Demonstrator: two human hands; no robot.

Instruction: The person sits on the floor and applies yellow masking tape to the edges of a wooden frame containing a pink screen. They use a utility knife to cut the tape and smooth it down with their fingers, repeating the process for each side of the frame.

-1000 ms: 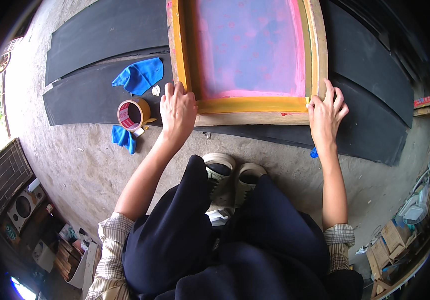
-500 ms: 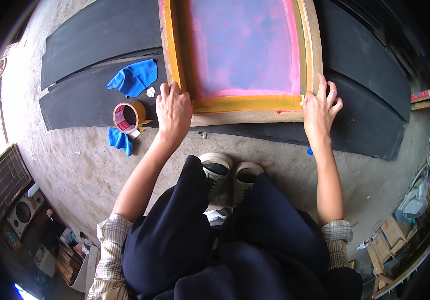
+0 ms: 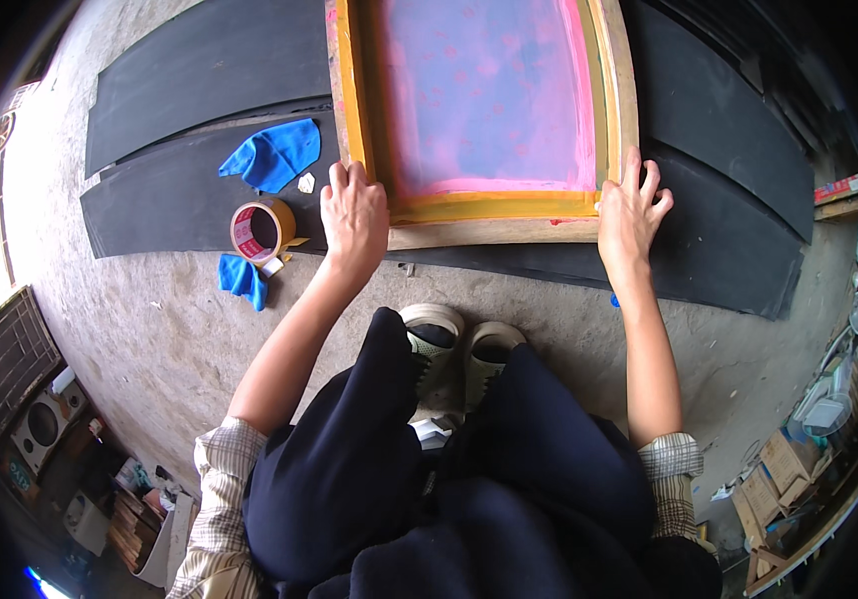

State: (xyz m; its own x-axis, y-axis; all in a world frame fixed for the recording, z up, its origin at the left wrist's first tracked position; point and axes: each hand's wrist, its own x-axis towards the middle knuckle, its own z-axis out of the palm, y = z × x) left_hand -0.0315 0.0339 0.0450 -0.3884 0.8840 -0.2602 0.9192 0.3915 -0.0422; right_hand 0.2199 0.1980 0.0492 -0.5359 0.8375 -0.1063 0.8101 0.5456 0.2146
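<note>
A wooden screen-printing frame [image 3: 509, 234] lies at the top middle, over dark boards. Its mesh [image 3: 489, 95] looks bluish with pink edges, and yellow-brown tape lines the inner sides. My left hand [image 3: 354, 218] grips the near left corner, fingers curled over the wood. At the near right corner, my right hand [image 3: 632, 220] holds the frame too, its thumb at the inner edge and its fingers bent over the outer side. Just left of my left hand, a roll of brown tape [image 3: 280, 222] rests on the board beside a blue cloth [image 3: 274, 156].
Long black boards [image 3: 209, 75] extend left and right beneath the frame on a concrete floor [image 3: 189, 339]. A smaller blue scrap [image 3: 241, 281] lies near the tape. Cardboard boxes [image 3: 787, 469] stand at the right, a speaker [image 3: 41, 429] at the left. My shoes [image 3: 432, 334] are below the frame.
Both hands keep hold of the frame. Its near edge has shifted very slightly upward in view, its right corner a little leftward. The tape and cloths look unmoved on the board.
</note>
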